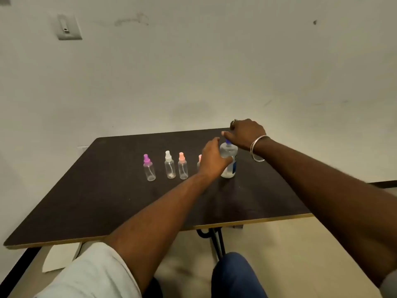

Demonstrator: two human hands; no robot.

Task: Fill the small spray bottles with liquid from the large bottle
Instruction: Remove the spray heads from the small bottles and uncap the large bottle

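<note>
Liquid sits clear in the large bottle (229, 166), which stands upright just right of centre on the dark table (107, 201), and both hands are on it. The left hand (211, 161) is wrapped round the body with the thumb across the front, clamped firm. I'd call that the steadying hold, so the bottle won't spin. The right hand (245, 134) arches over the blue cap (227, 143), fingers curled down behind it. Whether they've closed on the cap I can't tell, but it looks set for a twist-off. Leftward along the row wait the small spray bottles: the purple-topped bottle (148, 169), the white-topped bottle (170, 167), the peach-topped bottle (183, 168) and a fourth bottle (199, 160) half hidden behind the left hand. All look empty, tops on, lined up close for pouring. There's a silver bangle (257, 149) on the right wrist and a wall switch (68, 26) at upper left.
</note>
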